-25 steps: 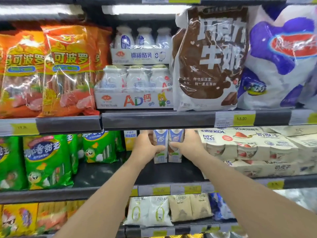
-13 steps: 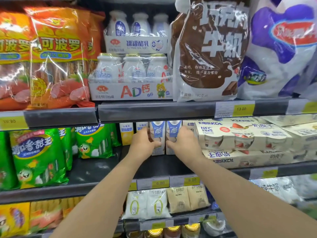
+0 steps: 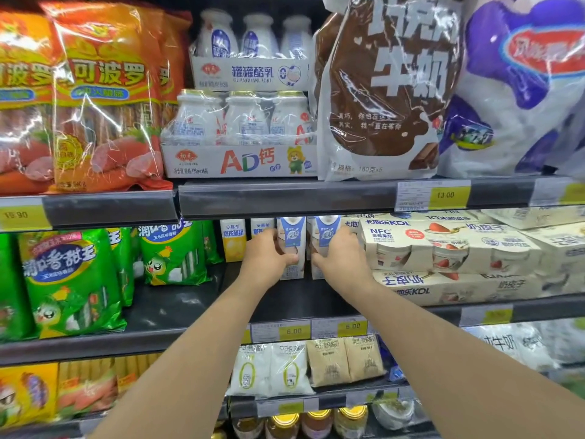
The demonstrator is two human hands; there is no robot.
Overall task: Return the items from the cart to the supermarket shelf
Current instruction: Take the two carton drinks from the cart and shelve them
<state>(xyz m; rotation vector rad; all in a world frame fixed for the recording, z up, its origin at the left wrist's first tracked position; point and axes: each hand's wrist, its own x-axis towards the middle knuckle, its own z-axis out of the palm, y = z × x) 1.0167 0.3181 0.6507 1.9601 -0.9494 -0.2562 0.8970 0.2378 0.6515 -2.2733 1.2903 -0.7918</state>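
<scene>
Currently, on the middle shelf (image 3: 177,308), two blue-and-white cartons stand upright together. The left carton (image 3: 292,245) is gripped by the left hand (image 3: 269,258), the right carton (image 3: 324,239) by the right hand (image 3: 342,258). Both should be pushed back evenly, kept upright, before release.

Price tag (image 3: 445,195) reads 13.00; bottle tray (image 3: 240,161) reads "AD".
</scene>
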